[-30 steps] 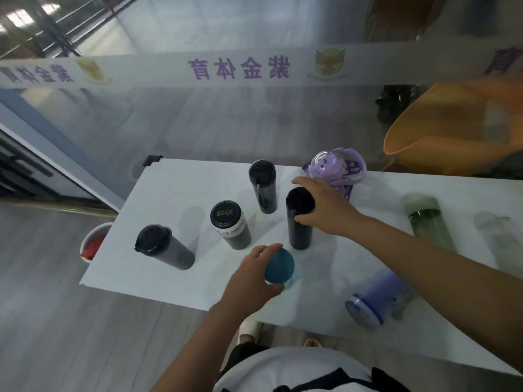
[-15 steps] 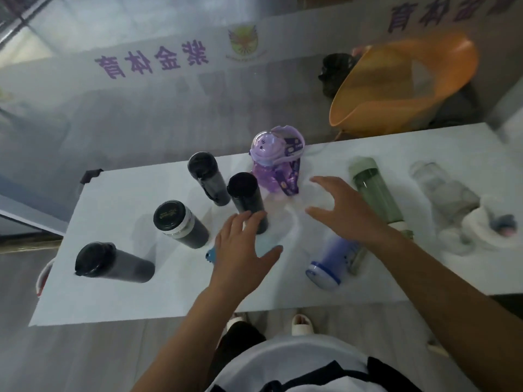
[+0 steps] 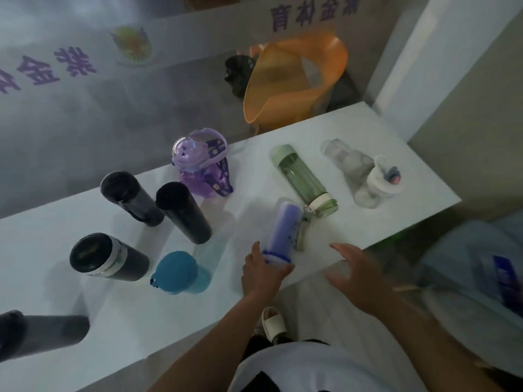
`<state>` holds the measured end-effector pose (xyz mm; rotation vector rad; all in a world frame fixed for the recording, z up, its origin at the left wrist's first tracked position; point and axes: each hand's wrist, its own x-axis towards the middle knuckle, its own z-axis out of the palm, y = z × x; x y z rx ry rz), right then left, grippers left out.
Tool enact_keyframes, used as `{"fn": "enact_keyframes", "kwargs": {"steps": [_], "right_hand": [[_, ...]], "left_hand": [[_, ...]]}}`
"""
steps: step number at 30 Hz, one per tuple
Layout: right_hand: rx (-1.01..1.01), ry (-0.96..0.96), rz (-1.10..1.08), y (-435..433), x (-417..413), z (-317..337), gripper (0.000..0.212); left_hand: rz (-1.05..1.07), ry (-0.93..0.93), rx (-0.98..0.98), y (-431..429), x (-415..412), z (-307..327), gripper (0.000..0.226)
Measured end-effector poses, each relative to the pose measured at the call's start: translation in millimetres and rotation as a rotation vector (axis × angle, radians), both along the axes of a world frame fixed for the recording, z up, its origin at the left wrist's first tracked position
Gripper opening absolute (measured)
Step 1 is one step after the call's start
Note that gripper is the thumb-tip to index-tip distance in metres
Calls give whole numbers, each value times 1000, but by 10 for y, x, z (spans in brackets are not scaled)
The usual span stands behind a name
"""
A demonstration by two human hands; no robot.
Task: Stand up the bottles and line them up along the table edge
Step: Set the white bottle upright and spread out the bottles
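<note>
You're facing a white table (image 3: 353, 227). Standing on it: two black flasks (image 3: 131, 198) (image 3: 184, 212) at centre, a white-banded black tumbler (image 3: 109, 257) and a blue-lidded bottle (image 3: 179, 273) nearer you, another black flask (image 3: 42, 332) near left, a purple kids' bottle (image 3: 202, 165) far. Lying down to the right: a blue-purple bottle (image 3: 283, 227), a green bottle (image 3: 304, 179), a clear bottle (image 3: 358, 174).

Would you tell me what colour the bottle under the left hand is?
Pale purple bottle with a blue-rimmed cap, seen in the head view.
</note>
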<state>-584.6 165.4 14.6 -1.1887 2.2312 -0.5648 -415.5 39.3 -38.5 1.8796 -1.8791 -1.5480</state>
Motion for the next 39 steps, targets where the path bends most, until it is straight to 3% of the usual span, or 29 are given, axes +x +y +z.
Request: {"fn": "enact_keyframes", "kwargs": {"steps": [5,10,13,17,25,33,39], "right_hand": [[71,33,-22,201,90,106,65],[62,2,-60,298,163,137,62],[45,-38,-58,230,115,130,60],[10,-93,-41,-23,-33,63,60],[53,-73,26,-546,-511,-122,64],[23,-144,53,-771,-871,-359,60],[-12,-153,2,-781,-1069,-481,72]], "left_hand": [[71,29,-25,30,2,-228,92],[159,154,-79,-10,78,272,75],[171,184,-219,-110,143,477,74],[60,128,-406,-342,182,777,72],[-193,-165,-395,-575,179,1229,77],[-157,-223,-361,-491,50,1150,80],[-100,-259,-350,-475,-93,1094,81]]}}
